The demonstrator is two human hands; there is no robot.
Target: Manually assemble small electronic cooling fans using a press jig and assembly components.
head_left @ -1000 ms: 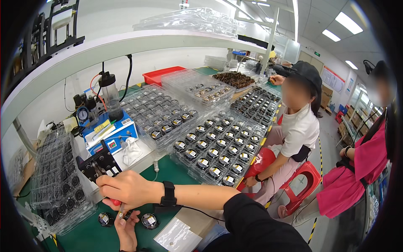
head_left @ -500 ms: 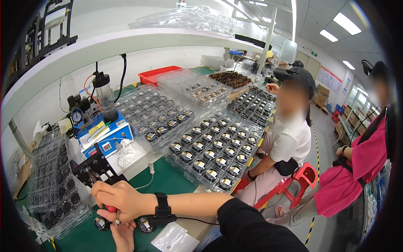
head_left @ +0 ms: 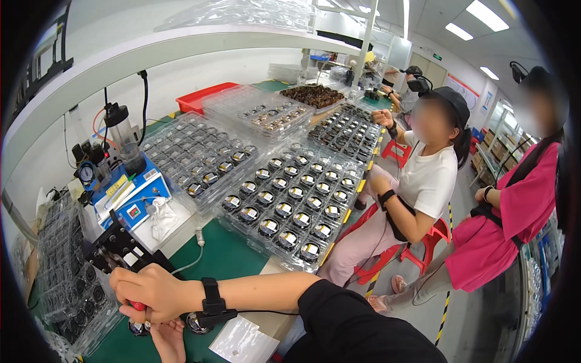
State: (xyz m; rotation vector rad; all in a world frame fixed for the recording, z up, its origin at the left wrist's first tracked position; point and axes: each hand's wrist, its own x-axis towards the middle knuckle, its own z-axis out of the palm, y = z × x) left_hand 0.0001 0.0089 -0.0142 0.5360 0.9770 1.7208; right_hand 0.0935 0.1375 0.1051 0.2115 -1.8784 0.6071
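Note:
My right hand [head_left: 144,290] is wrapped round a red handle [head_left: 138,306]; its other end is hidden, so I cannot tell what it belongs to. Close behind the knuckles stands a black metal fixture [head_left: 125,253]. My left hand [head_left: 169,340] is just below the right, its fingers curled and partly covered; what they hold, if anything, is hidden. On the green mat, two round black parts with pale labels lie beside the hands: one [head_left: 138,328] to the left, the other [head_left: 197,324] under the right wrist.
Clear trays of labelled round parts [head_left: 284,209] fill the bench ahead. A blue machine [head_left: 142,196] with a gauge stands at left, near a tilted stack of trays [head_left: 66,266]. A white sheet [head_left: 245,340] lies in front. A seated co-worker [head_left: 423,175] and a standing person [head_left: 514,212] are at right.
My view has shifted, so the bench sits further left in it. My hands stay together with the right on the red handle. The seated co-worker has straightened up and raised a forearm.

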